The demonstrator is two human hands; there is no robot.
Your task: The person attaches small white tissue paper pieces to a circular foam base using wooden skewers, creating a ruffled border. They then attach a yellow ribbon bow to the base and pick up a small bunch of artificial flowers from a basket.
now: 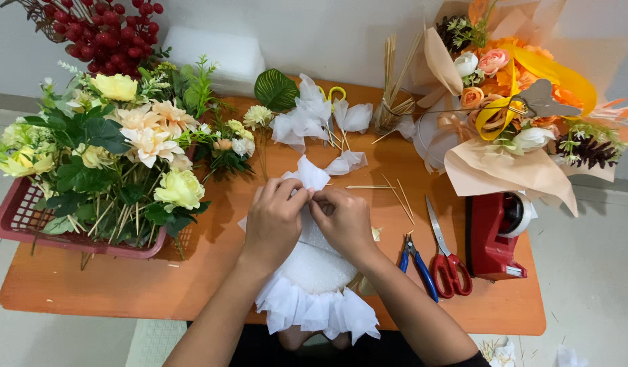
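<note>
My left hand (273, 219) and my right hand (344, 221) meet over the middle of a wooden table (90, 285). Both pinch a folded piece of white tissue paper (308, 174) with their fingertips. Beneath my hands lies a white foam ball (316, 265) with a frill of white tissue pieces (321, 311) around its near side. More folded white tissue pieces (306, 117) lie farther back on the table.
A red basket (28, 224) of artificial flowers stands at left. At right are a wrapped orange bouquet (511, 102), a red tape dispenser (494, 234), red scissors (446, 258) and blue pliers (417, 261). Wooden skewers (397, 194) lie loose; more stand in a jar (390, 112).
</note>
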